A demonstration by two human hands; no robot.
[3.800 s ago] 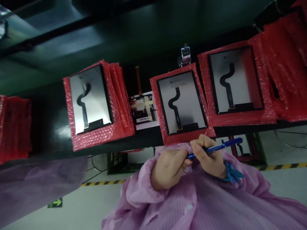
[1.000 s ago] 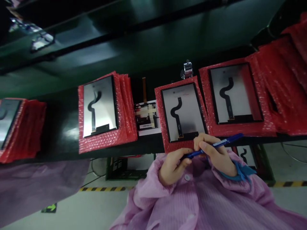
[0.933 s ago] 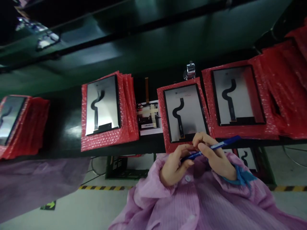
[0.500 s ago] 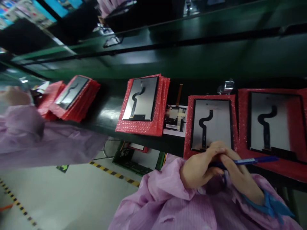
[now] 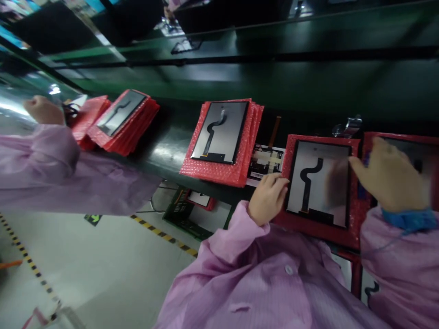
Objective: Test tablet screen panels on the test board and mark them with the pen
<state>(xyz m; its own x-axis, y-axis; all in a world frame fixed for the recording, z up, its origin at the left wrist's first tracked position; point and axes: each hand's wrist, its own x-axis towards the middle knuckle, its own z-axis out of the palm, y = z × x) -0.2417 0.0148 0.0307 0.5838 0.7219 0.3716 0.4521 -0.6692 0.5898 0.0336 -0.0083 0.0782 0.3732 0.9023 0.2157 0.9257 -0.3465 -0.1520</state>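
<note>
My left hand [image 5: 269,197] is at the lower left edge of a red bubble-wrap bag [image 5: 286,212], fingers curled around that edge. On this bag lies a flat display panel [image 5: 317,183], silver-backed with a black S-shaped ribbon cable. My right hand [image 5: 394,176], a blue band at its wrist, is over a second bagged panel [image 5: 409,146] at the right, thumb spread from the fingers. It is blurred and covers most of that panel. A dark blue strip [image 5: 362,189], perhaps the pen, shows beside the thumb; whether the hand touches it I cannot tell.
Left of my hands is a stack of red bags [image 5: 219,176] with a panel on top, beside a sheet with a taped part [image 5: 265,162]. Another stack [image 5: 132,132] lies farther left, near a co-worker's hand [image 5: 44,109]. A green crate [image 5: 185,224] sits below the bench edge.
My hands have come apart. The left moved to the near bag's edge, the right up over the right-hand panel. The blue pen is no longer plainly seen between them. The view has shifted.
</note>
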